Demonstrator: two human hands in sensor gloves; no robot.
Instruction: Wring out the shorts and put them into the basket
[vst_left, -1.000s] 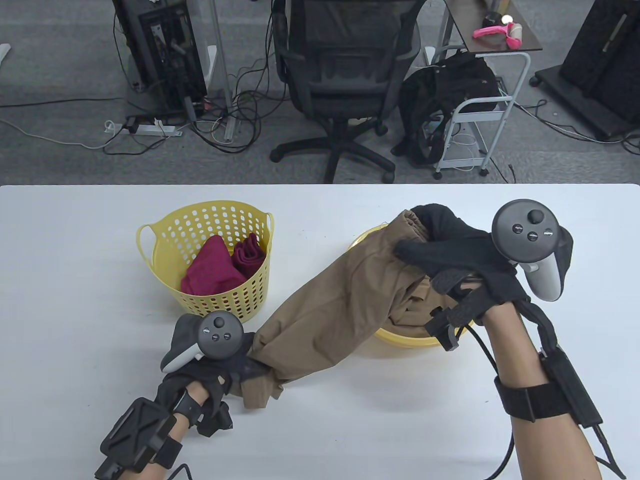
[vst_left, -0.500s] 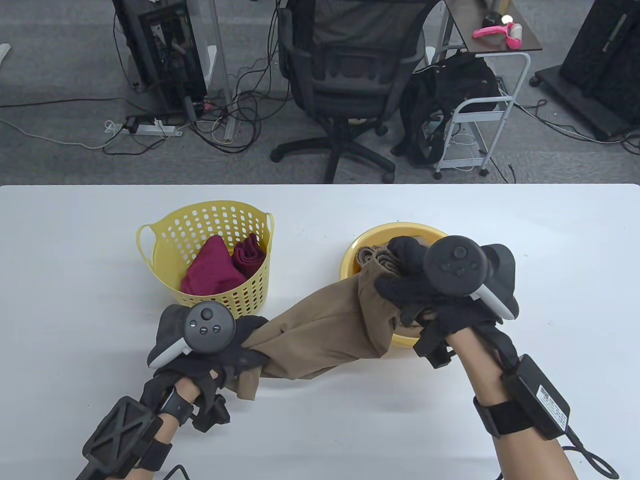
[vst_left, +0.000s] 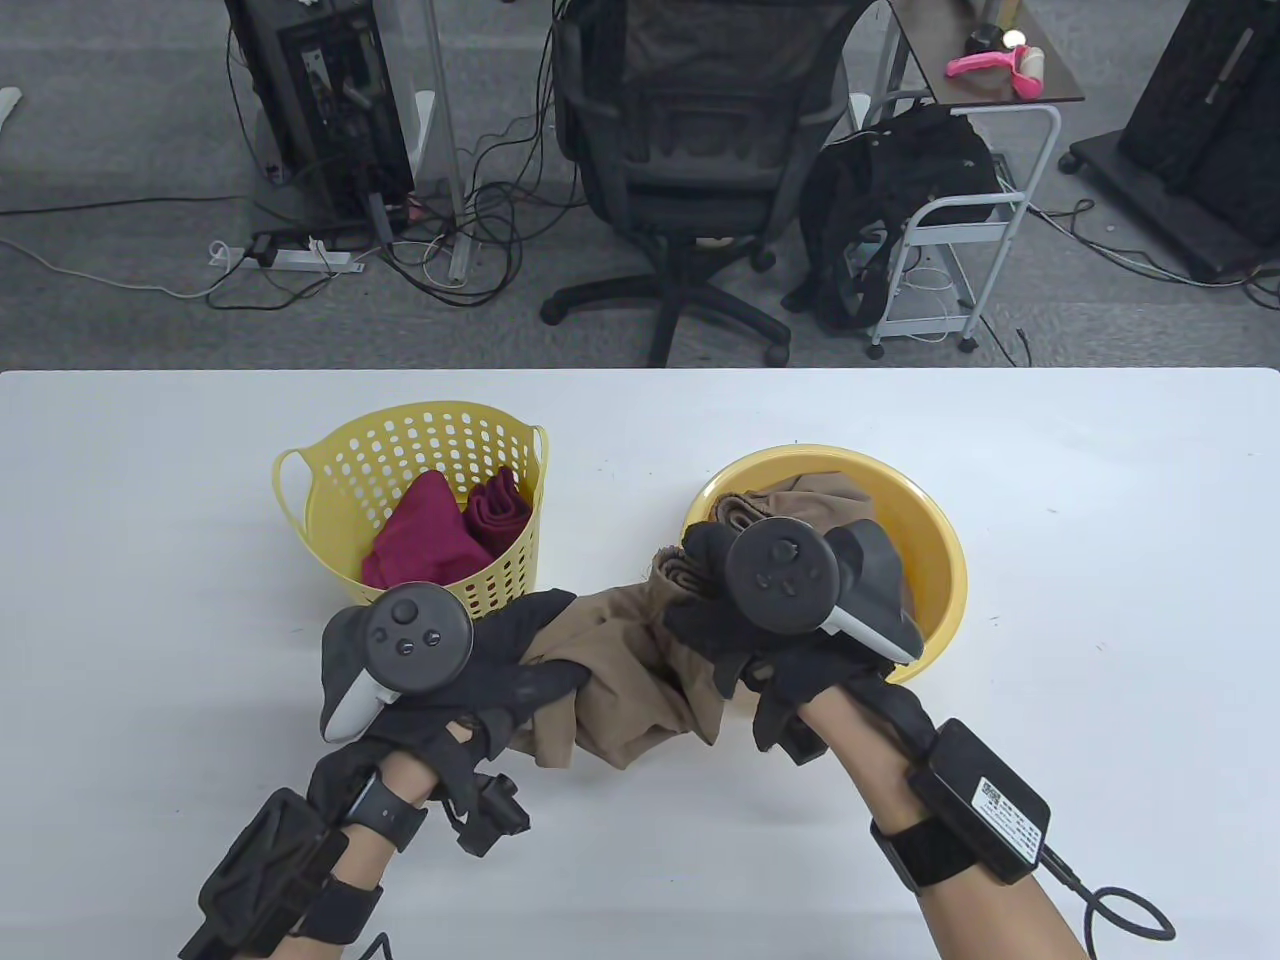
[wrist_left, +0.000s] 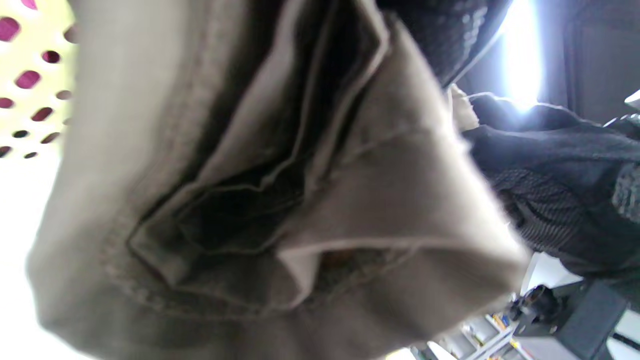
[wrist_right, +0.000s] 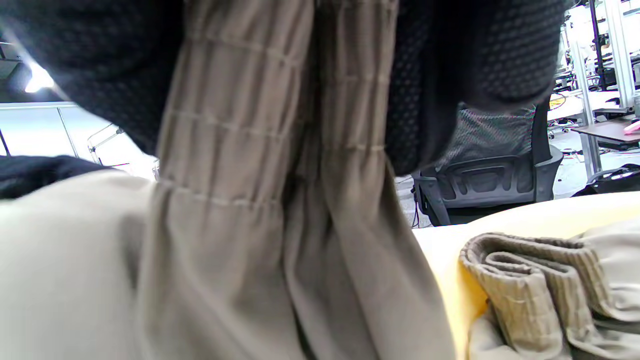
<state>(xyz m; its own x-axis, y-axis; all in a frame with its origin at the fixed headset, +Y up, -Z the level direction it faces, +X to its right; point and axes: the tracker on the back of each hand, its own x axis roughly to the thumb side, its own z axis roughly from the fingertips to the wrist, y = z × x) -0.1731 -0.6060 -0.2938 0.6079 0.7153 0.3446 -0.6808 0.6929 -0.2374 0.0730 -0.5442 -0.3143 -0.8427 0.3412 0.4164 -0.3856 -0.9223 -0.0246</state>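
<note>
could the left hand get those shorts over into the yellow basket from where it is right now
Probably yes. The left hand grips one end of the tan shorts just in front of the perforated basket, with nothing between them. But the right hand grips the other end, so it must let go or follow along.

Both hands are held close together above the table — the left hand (vst_left: 500, 680) and right hand (vst_left: 740, 640) each curled, apparently tightly, around bunched brown shorts (vst_left: 630, 670).
</note>
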